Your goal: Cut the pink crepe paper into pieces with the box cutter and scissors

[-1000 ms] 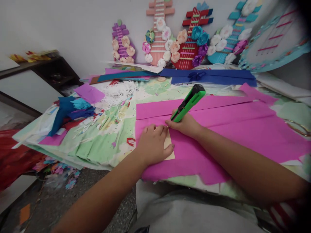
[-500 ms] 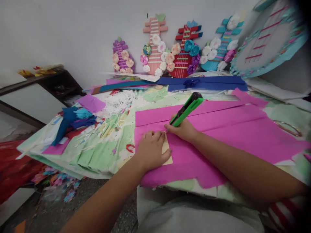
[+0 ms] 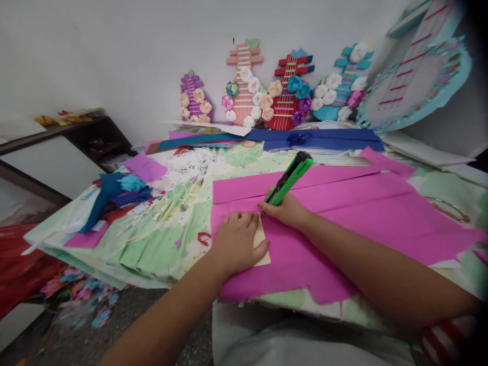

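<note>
My right hand (image 3: 286,209) grips a green and black utility knife (image 3: 292,175). The knife slants, its handle up to the right, and its lower end is at the far right corner of a cream card (image 3: 260,245). Palm down on that card lies my left hand (image 3: 241,238), fingers extended and thumb apart, covering much of it. Beneath both hands spreads a large magenta sheet of paper or fabric (image 3: 362,218), with a long cut line across its far part. The blade's tip is too small to make out.
Decorated model lutes (image 3: 284,104) lean on the wall at the back. White string (image 3: 190,165), coloured scraps (image 3: 145,168) and a red item (image 3: 205,238) lie left on the patterned cloth (image 3: 152,259). Blue strips (image 3: 324,139) run along the back; a golden ring (image 3: 448,209) is right.
The view has tilted slightly, so the scene sits lower in the picture. The knife's handle has shifted a little left. My left hand stays on the card.
</note>
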A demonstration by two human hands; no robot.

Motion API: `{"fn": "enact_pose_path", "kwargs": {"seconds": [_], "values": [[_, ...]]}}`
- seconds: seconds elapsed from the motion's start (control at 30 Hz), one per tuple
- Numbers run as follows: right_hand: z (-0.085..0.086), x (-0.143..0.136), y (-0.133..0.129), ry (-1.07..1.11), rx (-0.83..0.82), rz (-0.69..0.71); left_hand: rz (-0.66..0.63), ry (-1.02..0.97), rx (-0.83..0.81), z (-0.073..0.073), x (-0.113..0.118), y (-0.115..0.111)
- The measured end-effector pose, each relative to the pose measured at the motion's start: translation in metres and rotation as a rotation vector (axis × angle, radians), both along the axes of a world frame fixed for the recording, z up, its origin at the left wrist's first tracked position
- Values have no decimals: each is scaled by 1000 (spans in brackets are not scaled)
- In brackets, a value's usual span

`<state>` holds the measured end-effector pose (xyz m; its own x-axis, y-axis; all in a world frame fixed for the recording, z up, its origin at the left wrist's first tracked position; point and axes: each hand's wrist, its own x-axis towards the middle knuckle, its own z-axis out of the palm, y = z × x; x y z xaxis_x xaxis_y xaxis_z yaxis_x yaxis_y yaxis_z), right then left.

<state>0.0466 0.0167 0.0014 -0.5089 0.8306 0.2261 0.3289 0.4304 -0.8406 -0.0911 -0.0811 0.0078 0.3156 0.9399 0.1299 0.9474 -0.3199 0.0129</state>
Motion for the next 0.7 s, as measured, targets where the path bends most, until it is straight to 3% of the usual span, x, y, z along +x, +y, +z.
{"fn": "enact_pose_path", "kwargs": {"seconds": [0.37,0.7], "values": [[0,-3,-2,-38,49,43,7,-16,-3,0,1,1],[-6,1,3,56,-11,37,4,-15,21,-2,0,1]]}}
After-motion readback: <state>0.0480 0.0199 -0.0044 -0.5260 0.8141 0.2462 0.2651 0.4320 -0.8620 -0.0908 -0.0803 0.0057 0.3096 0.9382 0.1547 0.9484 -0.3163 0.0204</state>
